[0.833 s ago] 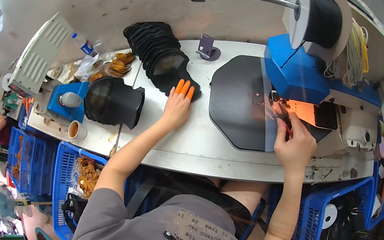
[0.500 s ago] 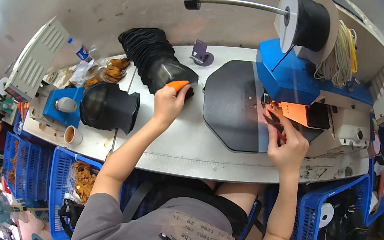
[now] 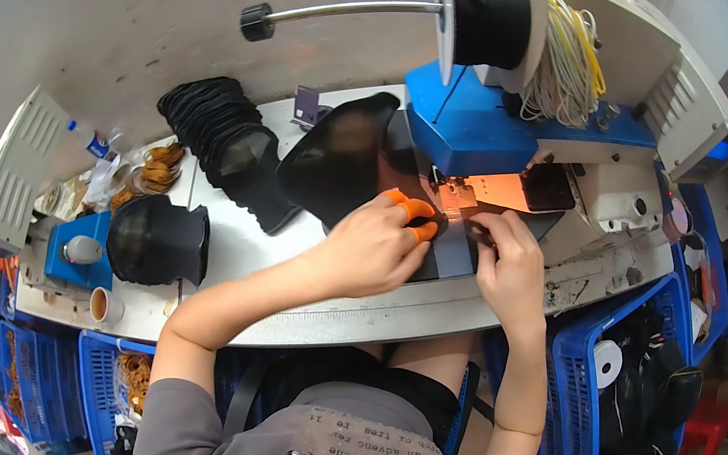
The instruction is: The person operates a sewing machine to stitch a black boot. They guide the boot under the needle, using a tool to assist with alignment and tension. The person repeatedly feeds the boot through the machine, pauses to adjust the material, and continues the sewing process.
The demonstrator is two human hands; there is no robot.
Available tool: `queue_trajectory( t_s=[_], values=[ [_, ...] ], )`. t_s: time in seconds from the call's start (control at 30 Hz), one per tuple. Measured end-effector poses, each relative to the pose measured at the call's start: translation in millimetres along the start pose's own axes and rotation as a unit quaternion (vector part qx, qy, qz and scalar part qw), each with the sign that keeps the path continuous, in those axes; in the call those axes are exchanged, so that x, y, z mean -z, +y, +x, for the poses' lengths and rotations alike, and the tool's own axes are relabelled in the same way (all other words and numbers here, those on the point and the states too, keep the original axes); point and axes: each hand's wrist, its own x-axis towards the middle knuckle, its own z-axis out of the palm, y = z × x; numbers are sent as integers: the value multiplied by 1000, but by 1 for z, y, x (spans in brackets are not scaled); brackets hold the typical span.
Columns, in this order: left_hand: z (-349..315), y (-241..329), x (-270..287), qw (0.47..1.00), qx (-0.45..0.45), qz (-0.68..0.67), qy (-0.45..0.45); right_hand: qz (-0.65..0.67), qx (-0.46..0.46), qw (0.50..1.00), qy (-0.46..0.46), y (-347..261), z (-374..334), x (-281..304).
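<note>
A black moulded fabric piece (image 3: 332, 160) lies on the sewing machine's dark plate, its right end reaching toward the lit needle area (image 3: 457, 195). My left hand (image 3: 376, 244), with orange finger covers on some fingertips, is closed on that piece's near right edge. Just right of the needle area, my right hand (image 3: 511, 260) has its thumb and fingers pinched. Something dark shows at those fingertips, too small to name. Above both hands sits the blue sewing machine head (image 3: 470, 130), a black thread running down to it from a large spool (image 3: 487, 18).
A fanned stack of black pieces (image 3: 217, 133) lies at the left, with another black moulded piece (image 3: 158, 238) nearer me. A phone (image 3: 549, 188) rests right of the needle. A paper cup (image 3: 106, 308) stands at the table's left edge. Blue baskets (image 3: 568, 393) flank my seat.
My left hand has brought a black piece from the stack rightward onto the machine plate. The dark, red-handled tool in my right hand no longer shows clearly. The view has shifted.
</note>
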Motion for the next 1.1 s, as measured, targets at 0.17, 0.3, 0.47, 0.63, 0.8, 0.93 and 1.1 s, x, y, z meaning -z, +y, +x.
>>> queue_trajectory(
  t_s=[0.17,0.3,0.47,0.63,0.8,0.93,1.1],
  values=[
    [-6,-27,-3,998,-31,9,-49,-48,18,997,-65,-2,1,-10],
    [-3,-22,-7,995,-35,90,-5,-57,7,998,-26,-3,10,-23],
    [6,-28,-10,995,1,103,-3,-55,-35,996,-52,3,24,-31],
    [15,-38,-12,995,-2,99,0,-53,-60,997,-19,6,32,-39],
    [19,-44,-9,995,17,86,-44,-58,-85,994,-28,3,34,-38],
    [18,-49,-7,994,9,88,-57,-48,-80,996,-15,0,35,-35],
    [21,-51,-5,996,-11,73,-48,-43,-61,997,-1,5,33,-40]
  ],
)
